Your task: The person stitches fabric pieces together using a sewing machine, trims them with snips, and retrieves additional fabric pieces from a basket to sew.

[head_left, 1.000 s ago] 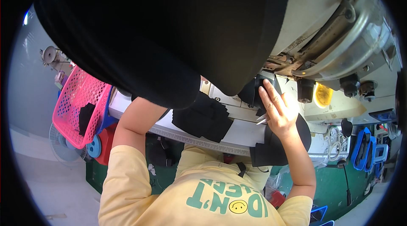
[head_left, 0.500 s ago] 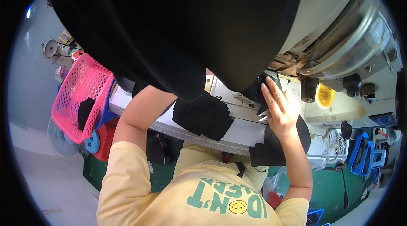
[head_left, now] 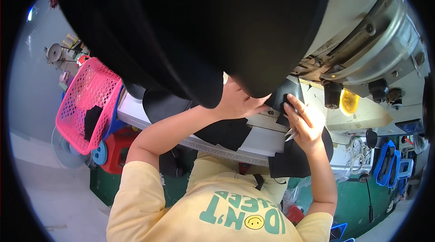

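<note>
My right hand (head_left: 306, 124) rests with its fingertips on a smooth black sheet piece (head_left: 290, 91) beside the sewing machine. Tucked into that hand are small pointed metal snips (head_left: 291, 134), their tips showing below the fingers. At the left edge of the same piece is my left hand (head_left: 239, 101), fingers drawn together as in a pinch; the dark shape above hides part of it. A pile of black cut pieces (head_left: 226, 134) lies under my left wrist. More black pieces (head_left: 290, 165) lie by my right forearm at the table's front.
The sewing machine (head_left: 362, 56) stands at upper right. A pink basket (head_left: 74, 110) with a black piece in it is at left, above a red stool (head_left: 118, 153). A ruler strip (head_left: 213, 149) runs along the table's front edge. Blue trays (head_left: 386, 165) are at far right.
My left hand has come out from behind the dark shape and moved right to the black piece. My right hand has shifted slightly right and down, still with the snips.
</note>
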The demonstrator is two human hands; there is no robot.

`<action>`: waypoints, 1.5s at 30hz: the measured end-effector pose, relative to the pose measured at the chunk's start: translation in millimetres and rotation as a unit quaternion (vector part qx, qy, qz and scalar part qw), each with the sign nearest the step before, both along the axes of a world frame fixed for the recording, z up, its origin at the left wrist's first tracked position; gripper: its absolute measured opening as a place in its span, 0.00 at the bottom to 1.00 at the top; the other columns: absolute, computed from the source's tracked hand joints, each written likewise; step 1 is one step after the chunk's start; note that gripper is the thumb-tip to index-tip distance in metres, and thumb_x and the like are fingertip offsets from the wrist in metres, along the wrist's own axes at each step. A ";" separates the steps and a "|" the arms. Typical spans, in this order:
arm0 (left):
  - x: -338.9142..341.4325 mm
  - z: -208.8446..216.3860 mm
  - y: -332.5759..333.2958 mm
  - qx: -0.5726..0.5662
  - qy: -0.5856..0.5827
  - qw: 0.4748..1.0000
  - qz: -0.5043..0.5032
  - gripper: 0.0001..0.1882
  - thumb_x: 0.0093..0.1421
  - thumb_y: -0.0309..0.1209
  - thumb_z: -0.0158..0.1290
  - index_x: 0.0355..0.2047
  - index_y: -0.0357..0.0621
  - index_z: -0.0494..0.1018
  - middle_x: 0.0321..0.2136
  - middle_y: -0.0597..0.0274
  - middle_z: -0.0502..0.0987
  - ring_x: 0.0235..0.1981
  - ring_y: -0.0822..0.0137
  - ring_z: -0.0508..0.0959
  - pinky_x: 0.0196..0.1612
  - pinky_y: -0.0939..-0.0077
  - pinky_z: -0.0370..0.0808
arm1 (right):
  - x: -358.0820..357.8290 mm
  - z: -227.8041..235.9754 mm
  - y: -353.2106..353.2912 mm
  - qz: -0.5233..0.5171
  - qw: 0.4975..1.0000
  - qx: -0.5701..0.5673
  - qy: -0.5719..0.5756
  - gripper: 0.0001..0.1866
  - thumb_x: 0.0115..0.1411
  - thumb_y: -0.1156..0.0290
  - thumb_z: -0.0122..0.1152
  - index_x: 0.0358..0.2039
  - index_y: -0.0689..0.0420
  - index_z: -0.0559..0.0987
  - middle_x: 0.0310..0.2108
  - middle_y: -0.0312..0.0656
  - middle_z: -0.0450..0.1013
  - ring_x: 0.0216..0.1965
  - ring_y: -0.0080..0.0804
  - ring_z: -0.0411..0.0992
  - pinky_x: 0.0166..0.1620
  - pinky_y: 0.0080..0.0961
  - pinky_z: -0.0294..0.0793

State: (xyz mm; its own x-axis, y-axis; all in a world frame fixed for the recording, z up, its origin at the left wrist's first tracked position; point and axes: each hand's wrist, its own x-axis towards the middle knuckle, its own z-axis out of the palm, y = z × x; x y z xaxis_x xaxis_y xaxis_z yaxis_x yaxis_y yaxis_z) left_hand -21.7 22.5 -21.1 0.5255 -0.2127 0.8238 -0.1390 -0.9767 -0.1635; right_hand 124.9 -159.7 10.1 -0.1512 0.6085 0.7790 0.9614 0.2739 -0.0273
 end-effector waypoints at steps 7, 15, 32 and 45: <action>-4.3 14.1 -6.5 -0.007 -0.027 0.998 -0.052 0.11 0.43 0.25 0.59 0.30 0.41 0.75 0.33 0.61 0.75 0.36 0.64 0.76 0.37 0.72 0.73 | 1.0 -2.2 2.1 0.012 1.000 0.007 0.001 0.23 0.32 0.73 0.60 0.36 0.60 0.81 0.41 0.48 0.76 0.26 0.32 0.76 0.27 0.25 0.74; 1.3 16.8 -6.4 -0.060 -0.037 0.997 -0.045 0.11 0.43 0.24 0.61 0.29 0.39 0.77 0.32 0.61 0.75 0.34 0.65 0.77 0.32 0.74 0.74 | 3.8 2.4 3.7 -0.045 0.998 -0.049 0.021 0.31 0.29 0.80 0.62 0.41 0.52 0.80 0.45 0.41 0.75 0.27 0.36 0.75 0.29 0.26 0.75; 3.9 16.4 26.5 -0.325 0.168 0.929 0.050 0.04 0.53 0.27 0.55 0.29 0.43 0.78 0.32 0.58 0.78 0.31 0.57 0.76 0.28 0.65 0.71 | 32.5 -4.6 -0.5 -0.127 0.983 -0.088 0.095 0.19 0.46 0.78 0.64 0.42 0.54 0.78 0.32 0.43 0.75 0.37 0.42 0.72 0.39 0.33 0.72; -7.9 36.5 70.9 -0.671 0.190 0.717 0.010 0.07 0.56 0.29 0.53 0.34 0.40 0.75 0.29 0.61 0.77 0.29 0.63 0.76 0.28 0.70 0.72 | 45.7 -89.0 -53.7 -0.249 0.920 -0.123 0.277 0.09 0.46 0.82 0.63 0.30 0.63 0.75 0.27 0.45 0.69 0.26 0.41 0.71 0.31 0.30 0.71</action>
